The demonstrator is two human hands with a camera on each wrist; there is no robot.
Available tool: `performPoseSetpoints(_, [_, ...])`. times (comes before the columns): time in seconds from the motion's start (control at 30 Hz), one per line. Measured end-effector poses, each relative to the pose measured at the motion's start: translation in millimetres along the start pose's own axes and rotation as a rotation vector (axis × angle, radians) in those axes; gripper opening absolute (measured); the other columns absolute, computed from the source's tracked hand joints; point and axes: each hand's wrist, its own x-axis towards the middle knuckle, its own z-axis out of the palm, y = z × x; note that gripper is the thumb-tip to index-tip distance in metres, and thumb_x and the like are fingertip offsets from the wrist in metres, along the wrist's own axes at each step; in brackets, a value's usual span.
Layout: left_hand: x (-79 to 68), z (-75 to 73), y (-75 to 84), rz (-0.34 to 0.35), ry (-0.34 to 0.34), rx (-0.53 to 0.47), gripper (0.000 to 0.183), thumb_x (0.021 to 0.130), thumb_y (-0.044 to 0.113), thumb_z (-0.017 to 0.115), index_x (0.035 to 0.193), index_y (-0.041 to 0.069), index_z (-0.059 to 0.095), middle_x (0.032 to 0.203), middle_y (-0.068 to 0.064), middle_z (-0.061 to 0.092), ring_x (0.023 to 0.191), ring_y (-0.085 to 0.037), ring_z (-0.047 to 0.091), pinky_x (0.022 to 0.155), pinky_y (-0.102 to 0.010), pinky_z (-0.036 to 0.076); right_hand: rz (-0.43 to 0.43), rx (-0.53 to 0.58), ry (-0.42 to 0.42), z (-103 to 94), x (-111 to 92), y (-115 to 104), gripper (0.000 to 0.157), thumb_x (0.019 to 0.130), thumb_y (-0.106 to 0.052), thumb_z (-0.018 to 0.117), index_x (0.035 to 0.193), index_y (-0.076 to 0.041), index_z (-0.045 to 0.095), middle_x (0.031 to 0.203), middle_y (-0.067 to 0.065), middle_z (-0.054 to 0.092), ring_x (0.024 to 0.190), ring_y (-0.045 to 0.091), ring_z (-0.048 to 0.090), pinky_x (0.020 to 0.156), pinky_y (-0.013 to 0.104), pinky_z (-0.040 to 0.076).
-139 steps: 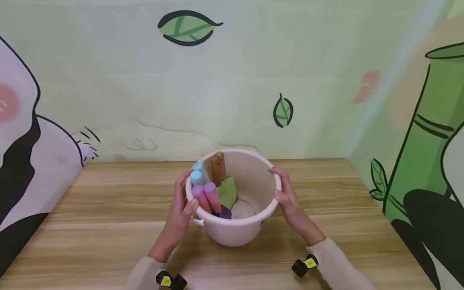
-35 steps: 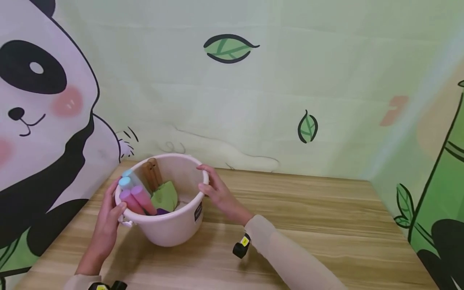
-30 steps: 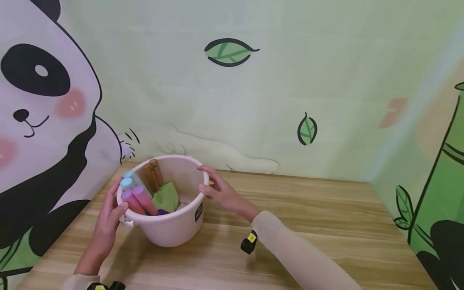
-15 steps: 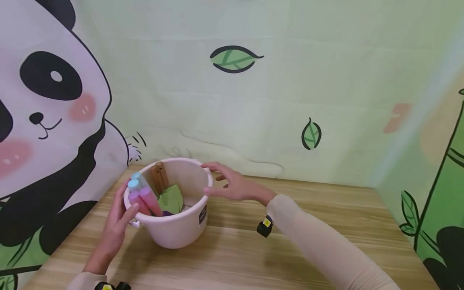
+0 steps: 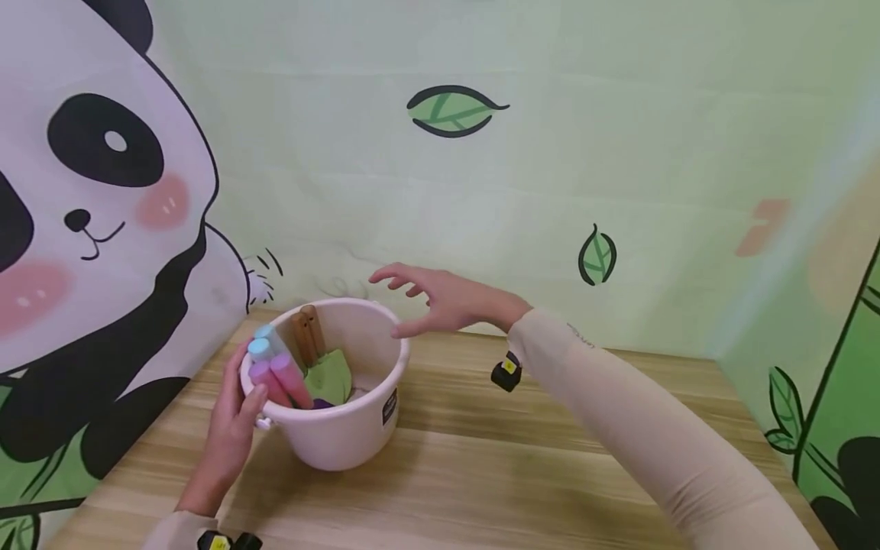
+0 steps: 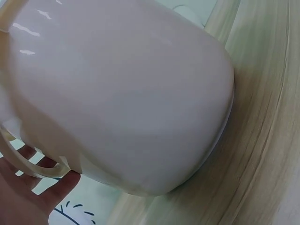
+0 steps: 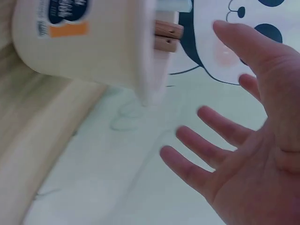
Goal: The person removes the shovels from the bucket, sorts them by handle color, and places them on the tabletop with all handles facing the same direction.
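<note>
The left hand [image 5: 230, 435] grips the near-left rim of the bucket [image 5: 337, 435], thumb over the edge. The right hand [image 5: 440, 299] hovers just above the far-right rim, fingers spread, holding nothing. The bucket stands upright near the table's [image 5: 516, 473] far-left corner.

A wooden table [image 5: 550, 473] bears one white bucket [image 5: 344, 435].

The person is wearing long beige sleeves, the right sleeve [image 5: 639, 435] reaching to the wrist, the left sleeve [image 5: 168, 532] showing only at its cuff; a small black device with a yellow patch is sitting under the right wrist [image 5: 506, 373]; a like one is showing at the left cuff [image 5: 223, 541]; both hands, left [image 5: 230, 435] and right [image 5: 447, 300], are bare, wearing no rings or gloves.
</note>
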Motion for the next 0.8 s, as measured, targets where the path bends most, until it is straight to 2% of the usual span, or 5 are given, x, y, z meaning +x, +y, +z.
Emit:
performPoseSetpoints(0.13, [0.6, 0.2, -0.1, -0.011, 0.002, 0.033, 0.062, 0.108, 0.021, 0.043, 0.164, 0.029, 0.019, 0.16, -0.004, 0.029, 0.137, -0.017, 0.037, 0.102, -0.01, 0.037, 0.011, -0.013, -0.091, -14.9, 12, -15, 0.075, 0.089, -0.037, 0.079, 0.152, -0.033, 0.038, 0.148, 0.0, 0.049, 0.129, 0.023, 0.054, 0.105, 0.043, 0.047])
performPoseSetpoints(0.27, [0.9, -0.2, -1.0, -0.021, 0.007, 0.038, 0.061, 0.109, 0.024, 0.042, 0.164, 0.03, 0.018, 0.161, -0.004, 0.028, 0.138, -0.02, 0.036, 0.101, -0.011, 0.037, -0.004, 0.01, -0.163, -20.1, 26, -27, 0.071, 0.089, -0.03, 0.08, 0.148, -0.03, 0.041, 0.145, 0.002, 0.051, 0.128, 0.025, 0.057, 0.103, 0.038, 0.049])
performPoseSetpoints(0.47, [0.0, -0.2, -3.3, -0.014, 0.028, 0.022, 0.06, 0.108, 0.022, 0.042, 0.164, 0.027, 0.021, 0.159, -0.004, 0.03, 0.134, -0.013, 0.038, 0.101, -0.01, 0.037, -0.022, 0.05, -0.221, -13.9, 49, -41, 0.063, 0.09, -0.024, 0.079, 0.142, -0.029, 0.045, 0.141, 0.003, 0.054, 0.126, 0.028, 0.059, 0.098, 0.036, 0.052])
performPoseSetpoints(0.6, [-0.1, 0.6, -3.6, -0.015, 0.032, 0.003, 0.06, 0.108, 0.021, 0.042, 0.164, 0.028, 0.021, 0.157, -0.004, 0.031, 0.132, -0.013, 0.039, 0.101, -0.01, 0.038, -0.02, 0.076, -0.25, -7.4, 63, -49, 0.06, 0.091, -0.019, 0.078, 0.141, -0.025, 0.047, 0.141, 0.006, 0.054, 0.12, 0.026, 0.061, 0.092, 0.034, 0.056])
performPoseSetpoints(0.8, [-0.1, 0.7, -4.2, 0.0, 0.039, -0.014, 0.061, 0.107, 0.02, 0.043, 0.164, 0.026, 0.023, 0.158, -0.004, 0.032, 0.132, -0.013, 0.04, 0.101, -0.01, 0.038, -0.072, 0.098, -0.286, 5.6, 85, -57, 0.053, 0.091, -0.01, 0.076, 0.137, -0.019, 0.051, 0.142, 0.011, 0.055, 0.112, 0.022, 0.065, 0.088, 0.03, 0.056])
